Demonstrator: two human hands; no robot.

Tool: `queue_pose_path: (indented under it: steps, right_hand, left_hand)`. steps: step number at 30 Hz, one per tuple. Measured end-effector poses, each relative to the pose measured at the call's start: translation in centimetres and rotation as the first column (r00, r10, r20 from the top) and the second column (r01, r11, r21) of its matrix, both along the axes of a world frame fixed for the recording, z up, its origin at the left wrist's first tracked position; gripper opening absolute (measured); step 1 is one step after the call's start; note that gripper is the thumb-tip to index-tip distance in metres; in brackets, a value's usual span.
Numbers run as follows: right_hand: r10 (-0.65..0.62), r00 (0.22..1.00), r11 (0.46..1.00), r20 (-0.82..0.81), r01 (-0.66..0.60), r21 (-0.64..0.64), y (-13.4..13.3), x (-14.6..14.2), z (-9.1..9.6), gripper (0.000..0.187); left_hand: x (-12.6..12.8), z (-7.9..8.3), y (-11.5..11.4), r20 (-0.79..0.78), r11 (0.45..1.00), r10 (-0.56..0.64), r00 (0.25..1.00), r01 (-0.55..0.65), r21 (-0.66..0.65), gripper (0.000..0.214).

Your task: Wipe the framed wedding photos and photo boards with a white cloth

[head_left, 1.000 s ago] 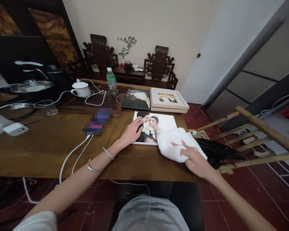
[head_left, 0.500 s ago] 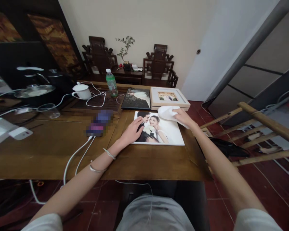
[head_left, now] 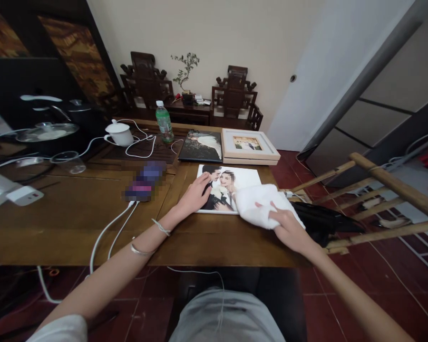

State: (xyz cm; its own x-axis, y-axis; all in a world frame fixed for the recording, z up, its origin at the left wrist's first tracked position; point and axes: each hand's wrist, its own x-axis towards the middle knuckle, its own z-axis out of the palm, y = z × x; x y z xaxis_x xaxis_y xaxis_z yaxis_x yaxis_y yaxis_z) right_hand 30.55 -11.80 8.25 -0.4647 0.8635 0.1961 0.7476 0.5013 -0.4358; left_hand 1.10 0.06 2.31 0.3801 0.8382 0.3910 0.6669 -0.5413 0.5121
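A wedding photo panel (head_left: 219, 195) with a white edge lies flat on the wooden table (head_left: 199, 242). My left hand (head_left: 195, 192) rests on its left side, fingers stretched out. In my right hand (head_left: 287, 225) is a white cloth (head_left: 262, 202), gripped at its near right part. The cloth covers the panel's lower right corner and hangs over toward the table's right side. Just behind the panel are a dark photo panel (head_left: 201, 145) and a light wooden picture frame (head_left: 250, 146), side by side.
Left of the panel a phone (head_left: 144, 180), blurred in the picture, has white cables plugged in. Farther back stand a green-labelled bottle (head_left: 164, 122), a white lidded cup (head_left: 119, 133), a clear plastic cup (head_left: 68, 163) and a pot (head_left: 46, 137). A wooden rack (head_left: 392, 183) stands at the right.
My right hand has brought the white cloth from the panel's upper right corner down to its lower right corner, toward me. My left hand stays on the panel.
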Motion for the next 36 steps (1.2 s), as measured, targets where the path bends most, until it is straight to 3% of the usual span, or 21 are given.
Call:
queue_pose_path:
  steps: [3,6,11,16,19,22,24,27,33,36]
  right_hand:
    - [0.043,0.999,0.998,-0.006,-0.043,-0.042,-2.4,0.0,0.3,0.042]
    - [0.045,0.999,0.997,-0.023,-0.046,-0.057,-1.3,-0.4,0.9,0.036]
    - [-0.033,0.999,0.999,-0.022,0.033,0.002,5.9,-1.2,1.7,0.017]
    - [-0.099,0.994,0.994,-0.052,0.101,0.032,13.6,-2.0,2.3,0.016]
    - [-0.125,0.99,0.992,-0.064,0.126,0.009,16.5,-2.3,2.7,0.019]
    - [-0.15,0.986,0.989,-0.073,0.15,-0.013,17.4,-2.4,2.7,0.02]
    - [-0.145,0.988,0.989,-0.061,0.146,0.013,16.7,-2.4,2.5,0.02]
    - [-0.106,0.994,0.993,-0.017,0.107,0.057,13.5,-2.4,1.7,0.021]
    - [-0.018,0.999,0.999,0.043,0.016,0.044,2.9,-1.9,0.2,0.029]
    - [0.055,0.998,0.998,0.039,-0.055,0.008,-1.0,-1.9,0.2,0.037]
  left_hand:
    - [0.1,-0.2,0.1,-0.002,1.0,0.014,1.0,-0.014,-0.001,0.042]
    - [0.1,-0.2,0.1,-0.004,1.0,0.004,1.0,-0.004,0.013,0.042]
    - [-0.2,0.0,0.2,-0.02,1.0,-0.013,1.0,0.013,0.017,0.042]
    - [-0.5,0.1,0.2,-0.017,0.999,-0.041,0.999,0.041,0.031,0.041]
    - [-0.5,0.0,0.3,-0.011,0.999,-0.044,0.999,0.044,0.03,0.041]
    - [-0.6,-0.1,0.3,0.005,0.999,-0.04,0.999,0.04,0.031,0.042]
    - [-0.5,-0.2,0.3,0.01,0.999,-0.037,0.999,0.037,0.027,0.042]
    - [-0.4,-0.2,0.3,0.004,0.999,-0.03,1.0,0.03,0.016,0.042]
    - [0.1,0.0,0.0,0.002,1.0,-0.002,1.0,0.002,-0.01,0.041]
    - [0.2,-0.2,0.0,0.006,1.0,0.008,1.0,-0.008,0.0,0.04]
